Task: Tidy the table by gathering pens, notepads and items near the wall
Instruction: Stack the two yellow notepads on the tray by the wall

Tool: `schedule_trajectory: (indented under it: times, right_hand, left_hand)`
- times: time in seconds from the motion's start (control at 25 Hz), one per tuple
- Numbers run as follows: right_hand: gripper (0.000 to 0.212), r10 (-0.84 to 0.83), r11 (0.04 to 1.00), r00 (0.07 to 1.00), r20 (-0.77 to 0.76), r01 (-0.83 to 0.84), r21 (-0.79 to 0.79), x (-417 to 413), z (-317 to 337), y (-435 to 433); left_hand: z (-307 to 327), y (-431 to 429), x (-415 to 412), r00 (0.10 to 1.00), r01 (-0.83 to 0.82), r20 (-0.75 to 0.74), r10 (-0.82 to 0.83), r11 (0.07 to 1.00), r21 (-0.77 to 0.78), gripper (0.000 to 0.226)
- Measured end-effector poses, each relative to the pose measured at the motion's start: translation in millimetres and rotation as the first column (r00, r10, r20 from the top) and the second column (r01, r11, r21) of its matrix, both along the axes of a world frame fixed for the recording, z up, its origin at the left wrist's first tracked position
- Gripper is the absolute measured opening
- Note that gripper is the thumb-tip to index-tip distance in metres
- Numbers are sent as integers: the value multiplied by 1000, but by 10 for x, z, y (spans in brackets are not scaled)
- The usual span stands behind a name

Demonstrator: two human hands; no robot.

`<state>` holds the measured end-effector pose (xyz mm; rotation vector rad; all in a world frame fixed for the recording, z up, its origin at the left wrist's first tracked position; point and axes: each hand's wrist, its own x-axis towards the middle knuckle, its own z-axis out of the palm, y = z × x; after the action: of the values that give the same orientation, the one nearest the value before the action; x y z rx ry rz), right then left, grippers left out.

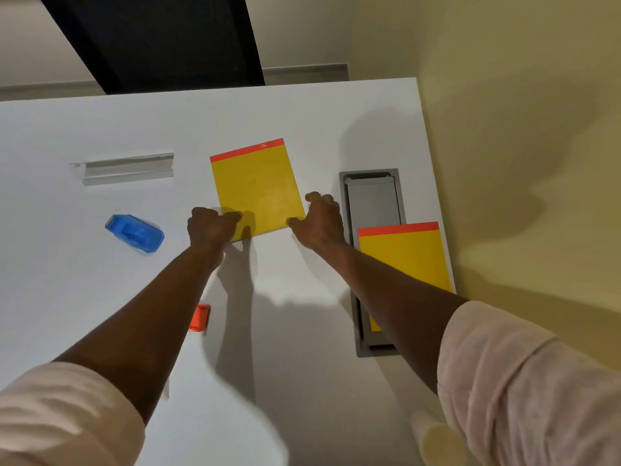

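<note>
A yellow notepad with a red top strip (257,186) lies in the middle of the white table (100,129). My left hand (210,225) pinches its near left corner. My right hand (319,216) has fingertips on its near right corner and right edge. A second yellow notepad with a red strip (406,257) lies by the wall at the right, partly over a grey hatch and partly hidden by my right forearm.
A blue stapler (136,233) lies left of my left hand. A small orange object (200,317) peeks out beside my left forearm. A grey cable hatch (373,203) is sunk into the table near the yellow wall (521,163). A silver slot (126,168) sits at the back left.
</note>
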<state>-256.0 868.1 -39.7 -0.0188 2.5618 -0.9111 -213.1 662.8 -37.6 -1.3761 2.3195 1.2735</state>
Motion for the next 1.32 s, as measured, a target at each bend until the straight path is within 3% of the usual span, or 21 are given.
schedule_trajectory:
  times: [0.24,0.44,0.56,0.68,0.8,0.96,1.2,1.32]
  right_hand:
    - [76,-38,999,992,117,40,-15,-33,-254,-120]
    - [68,-64,998,980,189,60,25,29,-279,19]
    - [57,-111,993,974,198,103,51,78,-276,106]
    - [55,-137,989,967,213,122,81,162,-247,181]
    - [49,-188,982,953,236,179,60,278,-201,277]
    - [53,-275,958,935,224,285,-13,490,-83,540]
    - [47,-417,900,904,92,425,-99,628,246,1090]
    - [50,-425,901,904,38,427,-80,715,361,1390]
  left_hand:
    - [-225,131,36,985,-170,36,167,980,104,66]
    - [-263,171,170,984,-151,119,133,977,152,72]
    - [-261,229,252,985,-108,146,88,986,129,49]
    - [-207,293,417,992,-41,119,35,998,53,5]
    - [-69,332,550,999,-21,49,19,999,40,26]
    - [154,507,700,998,43,-44,-39,996,83,21]
    - [372,1038,960,952,288,-157,-263,944,161,72]
    - [401,1301,1033,934,328,-212,-287,926,190,79]
